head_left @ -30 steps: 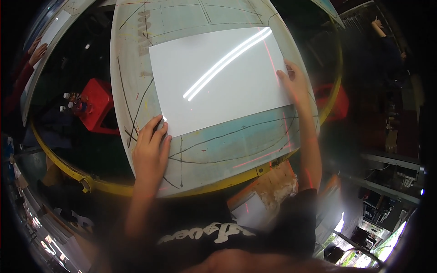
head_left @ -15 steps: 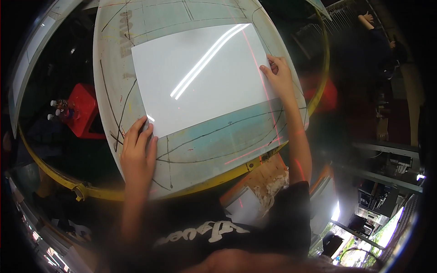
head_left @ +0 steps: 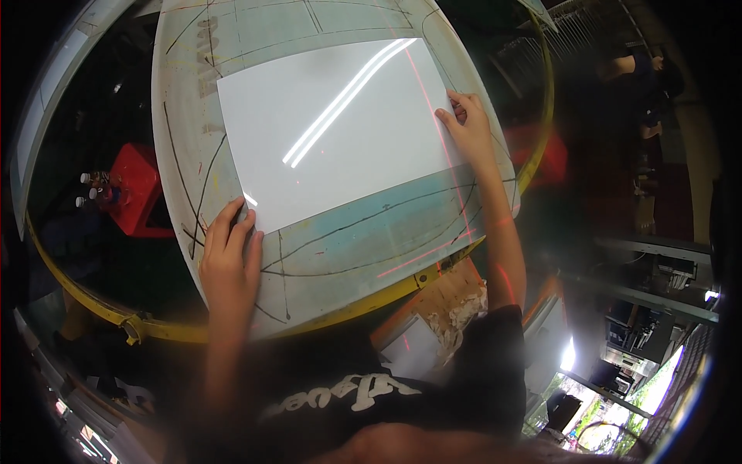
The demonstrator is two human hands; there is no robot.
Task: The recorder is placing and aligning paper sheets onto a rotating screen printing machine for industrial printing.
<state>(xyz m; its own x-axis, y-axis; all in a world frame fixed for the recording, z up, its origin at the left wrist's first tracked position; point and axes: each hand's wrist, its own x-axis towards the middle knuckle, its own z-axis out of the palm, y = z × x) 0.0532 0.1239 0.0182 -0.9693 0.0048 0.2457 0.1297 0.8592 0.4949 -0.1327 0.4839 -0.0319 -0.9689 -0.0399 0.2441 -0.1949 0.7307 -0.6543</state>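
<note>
A glossy white sheet point(head_left: 340, 139) lies on a pale, worn board point(head_left: 309, 301) scrawled with black lines. Red laser lines cross the right side of both. My right hand point(head_left: 470, 127) pinches the sheet's right edge between thumb and fingers. At the near left corner, my left hand point(head_left: 230, 259) rests with its fingers stretched out and thumb apart, fingertips touching the corner. Two bright streaks of reflected light run across the sheet's surface.
A yellow curved rail point(head_left: 340, 321) runs around the board's near side. To the left stands a red stool point(head_left: 139, 193) with several bottles point(head_left: 94, 189) on it. An orange-edged wooden board point(head_left: 421, 305) with crumpled material sits below. Another person's arm point(head_left: 618, 68) shows far right.
The whole view has shifted slightly, while both hands and the sheet keep their places on the board. At far right, the other person's arm has moved.
</note>
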